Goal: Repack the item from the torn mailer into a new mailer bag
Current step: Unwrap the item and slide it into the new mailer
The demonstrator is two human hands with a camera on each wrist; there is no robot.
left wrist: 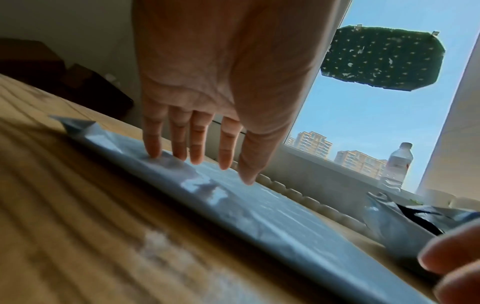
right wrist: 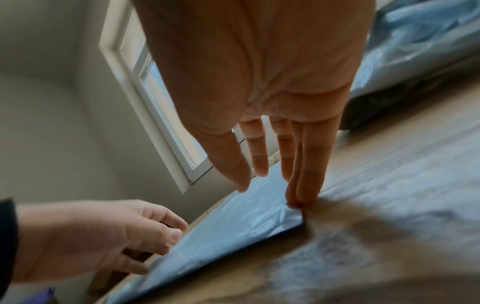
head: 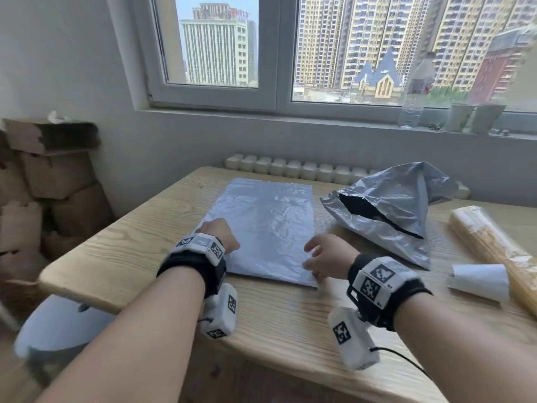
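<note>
The new mailer (head: 261,225) lies flat on the wooden table (head: 290,324), its near edge towards the person. The left hand (head: 219,232) rests on the near left corner with fingers straight and slightly spread, tips touching the film. The right hand (head: 327,257) is at the near right corner, fingers extended; two fingertips (right wrist: 298,197) press the corner down. Neither hand grips anything.

The torn mailer (head: 389,210) sits crumpled to the right, its dark mouth gaping. The item appears to be the long packet (head: 494,251) at the far right, already out and well apart from both bags; this is a judgement.

The step in hand appears to be opening the new bag. It would go best by pinning one layer with the left fingers while the right separates the top layer at the corner; thin film tends to cling.

Free table lies between the mailer's near edge and the table edge. A paper roll (head: 479,282) lies beside the packet, near the reach path.
</note>
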